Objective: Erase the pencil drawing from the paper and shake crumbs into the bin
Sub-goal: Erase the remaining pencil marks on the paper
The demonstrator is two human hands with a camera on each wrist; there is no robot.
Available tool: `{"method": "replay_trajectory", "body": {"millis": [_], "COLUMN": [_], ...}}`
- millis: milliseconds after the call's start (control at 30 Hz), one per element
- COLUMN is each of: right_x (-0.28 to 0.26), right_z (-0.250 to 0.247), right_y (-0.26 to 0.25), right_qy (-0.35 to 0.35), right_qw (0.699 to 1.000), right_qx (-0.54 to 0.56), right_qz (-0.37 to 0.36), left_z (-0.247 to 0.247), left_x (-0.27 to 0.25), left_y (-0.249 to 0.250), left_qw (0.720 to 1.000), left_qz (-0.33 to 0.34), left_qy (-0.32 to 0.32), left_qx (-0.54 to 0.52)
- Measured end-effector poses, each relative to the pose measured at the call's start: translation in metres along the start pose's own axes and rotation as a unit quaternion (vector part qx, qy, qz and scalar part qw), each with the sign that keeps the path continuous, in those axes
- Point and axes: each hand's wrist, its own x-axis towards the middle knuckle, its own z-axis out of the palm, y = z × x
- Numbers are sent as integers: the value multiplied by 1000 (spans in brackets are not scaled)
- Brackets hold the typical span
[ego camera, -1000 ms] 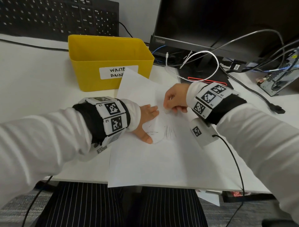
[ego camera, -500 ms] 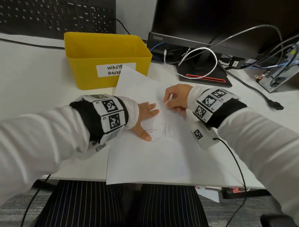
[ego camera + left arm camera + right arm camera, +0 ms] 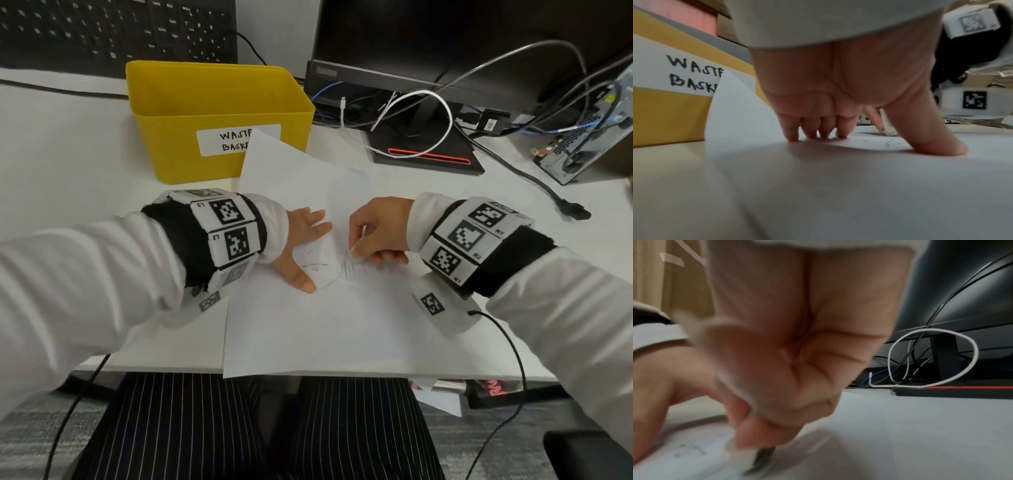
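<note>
A white sheet of paper [image 3: 329, 325] lies on the white desk, its far corner curling up against the yellow bin [image 3: 219, 102]. Faint pencil marks [image 3: 346, 267] sit in the middle of the sheet. My left hand [image 3: 301, 246] presses flat on the paper left of the marks, fingers and thumb spread [image 3: 840, 129]. My right hand [image 3: 373, 233] pinches a small white eraser [image 3: 352, 247] and holds it down on the pencil lines. In the right wrist view the eraser [image 3: 754, 457] is blurred, its tip dark with graphite.
The bin carries a handwritten "WASTE BASKET" label [image 3: 236, 140]. A black keyboard [image 3: 113, 31] stands behind it. A monitor stand [image 3: 424, 150] with a white cable [image 3: 442, 106] and several black cables fills the back right. The paper overhangs the desk's front edge [image 3: 239, 370].
My right hand with the eraser has moved down the sheet toward me, from the upper part of the drawing onto the dark strokes. The left hand has stayed pressed in place.
</note>
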Motion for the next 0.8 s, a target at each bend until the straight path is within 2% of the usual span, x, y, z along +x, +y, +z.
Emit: {"method": "replay_trajectory", "body": {"millis": [67, 200, 267, 433, 600, 800], "right_x": [1, 11, 12, 2, 10, 13], "right_z": [-3, 1, 7, 9, 3, 13], "right_y": [-4, -14, -13, -11, -7, -6], "right_qy": [-1, 84, 101, 11, 67, 55], "right_qw": [1000, 996, 995, 999, 990, 985], "right_qx": [-2, -22, -26, 44, 122, 164], "right_qz": [2, 4, 7, 11, 19, 11], "left_z": [0, 1, 2, 2, 3, 4], "left_x": [1, 0, -1, 0, -7, -5], "left_y": [-1, -1, 2, 3, 8, 6], "left_qw": [1000, 1000, 1000, 1000, 998, 991], "left_qz": [2, 0, -5, -14, -32, -13], "left_qy": [1, 2, 7, 19, 48, 130], "left_qx": [-2, 3, 3, -6, -23, -43]}}
